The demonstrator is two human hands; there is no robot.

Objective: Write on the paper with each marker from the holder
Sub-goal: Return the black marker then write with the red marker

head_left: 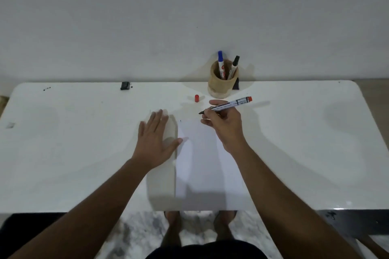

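Observation:
A white sheet of paper [202, 166] lies on the white table [73, 153] in front of me. My right hand [225, 124] grips an uncapped red marker [231, 104], its tip pointing left just above the paper's far edge. The marker's red cap [196, 98] stands on the table behind the paper. My left hand [154, 139] lies flat with fingers spread at the paper's left edge. A wooden holder [222, 84] at the back holds a blue marker [221, 63] and a black marker [234, 67].
A small black object [125, 85] sits at the table's back left, near a few dark specks [46, 88]. A dark item [237, 85] peeks out behind the holder. A plain wall rises just behind the table. My feet show below the front edge.

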